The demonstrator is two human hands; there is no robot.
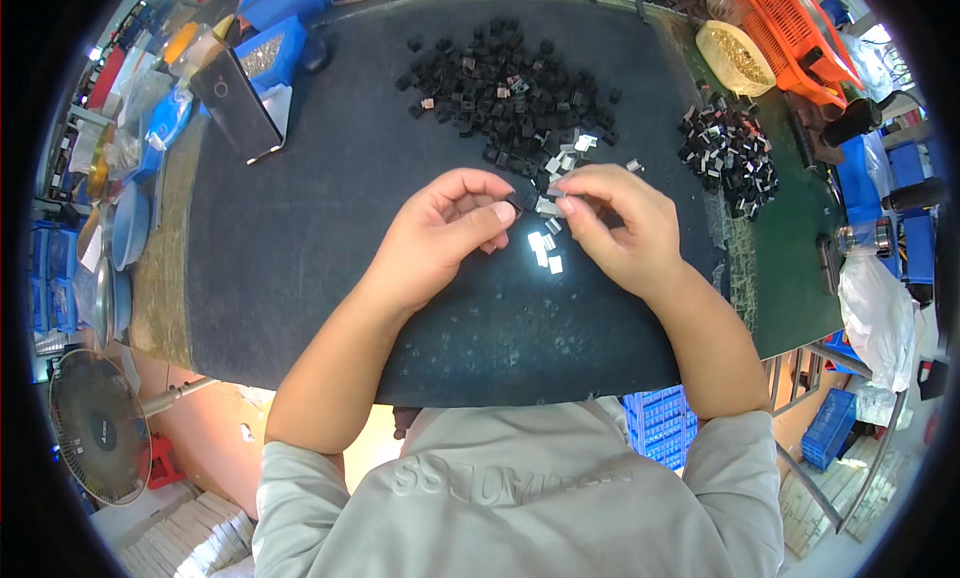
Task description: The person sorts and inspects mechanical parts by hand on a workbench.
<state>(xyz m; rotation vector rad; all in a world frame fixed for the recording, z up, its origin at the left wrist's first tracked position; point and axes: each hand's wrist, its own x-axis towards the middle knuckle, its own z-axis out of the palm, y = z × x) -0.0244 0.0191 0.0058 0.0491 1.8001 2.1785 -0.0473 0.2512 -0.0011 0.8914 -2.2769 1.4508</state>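
My left hand [452,226] is closed, thumb against fingers, on a small black block [514,206]. Close beside it, my right hand [622,218] pinches a small silver metal piece [557,191], partly hidden by the fingertips. Several loose shiny metal pieces [541,248] lie on the dark mat between and just below my hands. More of them lie beyond my right fingers, at the near edge of a big heap of small black blocks [520,98]. The two held parts are near each other; whether they touch I cannot tell.
To the right lies a second pile of black and silver parts [730,153]. Behind it stand a yellow-rimmed basket of small metal parts [735,58] and an orange basket [790,38]. A phone [238,103] leans at the far left near blue bins [272,53]. A fan [100,428] stands lower left.
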